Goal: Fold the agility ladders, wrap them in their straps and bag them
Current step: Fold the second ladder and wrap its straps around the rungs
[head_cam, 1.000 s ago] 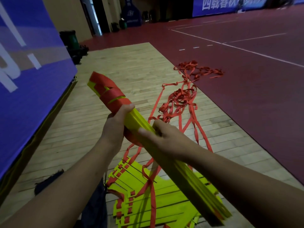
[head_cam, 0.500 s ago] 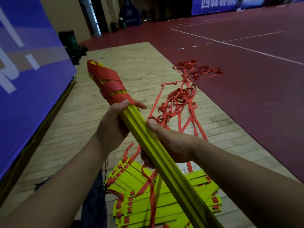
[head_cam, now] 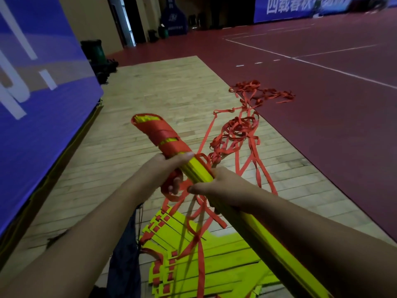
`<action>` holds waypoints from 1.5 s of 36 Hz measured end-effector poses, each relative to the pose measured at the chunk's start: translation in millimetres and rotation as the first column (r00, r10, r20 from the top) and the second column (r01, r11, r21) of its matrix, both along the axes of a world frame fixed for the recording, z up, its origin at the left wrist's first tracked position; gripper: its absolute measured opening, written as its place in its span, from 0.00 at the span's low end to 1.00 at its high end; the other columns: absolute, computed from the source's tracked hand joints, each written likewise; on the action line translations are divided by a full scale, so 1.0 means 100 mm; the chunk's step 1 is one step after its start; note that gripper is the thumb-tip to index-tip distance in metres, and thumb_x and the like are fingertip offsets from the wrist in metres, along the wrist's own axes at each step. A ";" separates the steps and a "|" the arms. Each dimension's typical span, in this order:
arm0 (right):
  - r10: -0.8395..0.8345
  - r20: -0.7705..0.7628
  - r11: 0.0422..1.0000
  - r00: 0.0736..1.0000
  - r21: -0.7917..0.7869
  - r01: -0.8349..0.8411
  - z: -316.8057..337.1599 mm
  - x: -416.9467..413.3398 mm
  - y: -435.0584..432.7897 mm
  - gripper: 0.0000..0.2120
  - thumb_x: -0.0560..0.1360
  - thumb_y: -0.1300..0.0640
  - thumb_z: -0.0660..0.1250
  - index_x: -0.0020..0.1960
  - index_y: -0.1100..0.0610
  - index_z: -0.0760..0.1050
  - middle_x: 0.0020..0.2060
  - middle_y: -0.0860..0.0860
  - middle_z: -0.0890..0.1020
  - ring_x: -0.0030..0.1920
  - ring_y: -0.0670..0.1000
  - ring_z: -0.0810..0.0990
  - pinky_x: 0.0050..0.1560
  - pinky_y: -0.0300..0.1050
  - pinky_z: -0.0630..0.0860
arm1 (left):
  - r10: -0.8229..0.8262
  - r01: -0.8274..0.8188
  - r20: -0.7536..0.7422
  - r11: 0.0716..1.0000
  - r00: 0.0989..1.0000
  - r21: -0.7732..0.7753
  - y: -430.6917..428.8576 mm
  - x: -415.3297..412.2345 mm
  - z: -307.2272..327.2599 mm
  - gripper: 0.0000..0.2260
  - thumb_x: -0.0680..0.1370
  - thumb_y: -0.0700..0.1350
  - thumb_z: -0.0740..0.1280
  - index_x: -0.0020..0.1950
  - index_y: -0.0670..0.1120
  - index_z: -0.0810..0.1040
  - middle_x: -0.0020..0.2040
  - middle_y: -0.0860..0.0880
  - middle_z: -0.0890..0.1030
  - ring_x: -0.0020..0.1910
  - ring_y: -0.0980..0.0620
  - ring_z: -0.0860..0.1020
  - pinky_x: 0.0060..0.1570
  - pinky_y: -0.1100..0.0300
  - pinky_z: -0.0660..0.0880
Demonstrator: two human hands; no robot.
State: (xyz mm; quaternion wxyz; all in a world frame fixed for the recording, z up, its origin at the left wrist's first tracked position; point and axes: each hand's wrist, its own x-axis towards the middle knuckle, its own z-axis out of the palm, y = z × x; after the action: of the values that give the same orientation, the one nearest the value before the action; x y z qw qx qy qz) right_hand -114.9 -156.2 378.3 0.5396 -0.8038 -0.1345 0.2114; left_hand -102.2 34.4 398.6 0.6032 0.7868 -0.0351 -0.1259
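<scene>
- Both hands closer together on rung bundle [head_cam: 198,172] than before.
- left hand [head_cam: 163,172] fingers clamped round it, strap [head_cam: 170,197] now looped beneath.
- right hand [head_cam: 223,187] fingers likewise clamped.

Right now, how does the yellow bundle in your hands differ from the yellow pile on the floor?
The bundle is packed tight, gripped by the left hand and right hand, tilted off the floor; the pile lies flat, fanned. The bundle's far end is wound in red strap; over the pile, strap drapes loose. Both are yellow slats.
</scene>
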 end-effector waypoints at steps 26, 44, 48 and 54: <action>0.404 -0.375 0.851 0.835 0.488 -0.192 0.11 -0.05 -0.09 0.14 0.77 0.56 0.67 0.60 0.61 0.73 0.51 0.61 0.83 0.51 0.63 0.83 0.53 0.55 0.82 | 0.242 -0.144 0.171 0.883 0.955 -0.446 -0.14 -0.02 0.10 0.14 0.70 0.59 0.68 0.39 0.49 0.79 0.30 0.50 0.76 0.31 0.52 0.77 0.36 0.56 0.75; -0.199 0.078 0.958 0.977 -0.196 0.211 -0.13 0.05 0.07 0.10 0.77 0.58 0.67 0.49 0.66 0.76 0.32 0.56 0.77 0.28 0.53 0.76 0.33 0.50 0.78 | 0.080 -0.082 0.022 0.991 0.997 0.103 -0.15 0.10 0.01 0.29 0.70 0.68 0.68 0.48 0.41 0.77 0.26 0.49 0.73 0.25 0.48 0.73 0.32 0.57 0.72; -0.101 0.277 0.890 0.956 -0.404 0.211 -0.18 0.04 0.12 0.15 0.76 0.52 0.70 0.57 0.58 0.71 0.44 0.55 0.81 0.42 0.54 0.81 0.40 0.49 0.77 | 0.306 -0.307 0.030 0.951 0.951 0.021 -0.36 0.11 -0.06 0.18 0.76 0.57 0.71 0.39 0.43 0.78 0.24 0.49 0.74 0.23 0.49 0.75 0.30 0.58 0.71; -0.009 0.173 0.995 0.985 -0.092 0.025 0.16 0.10 0.02 0.17 0.78 0.45 0.70 0.59 0.55 0.76 0.48 0.55 0.83 0.47 0.55 0.84 0.51 0.54 0.81 | 0.461 -0.443 0.161 0.886 0.873 -0.134 -0.37 0.15 0.20 0.19 0.69 0.59 0.71 0.44 0.43 0.81 0.34 0.42 0.81 0.29 0.48 0.79 0.32 0.55 0.74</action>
State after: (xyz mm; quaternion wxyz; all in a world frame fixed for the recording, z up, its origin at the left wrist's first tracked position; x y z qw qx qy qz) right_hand -104.9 -154.1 394.1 0.4891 -0.8448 -0.1637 0.1424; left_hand -86.9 -2.3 418.2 0.6458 0.7525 0.0870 0.0956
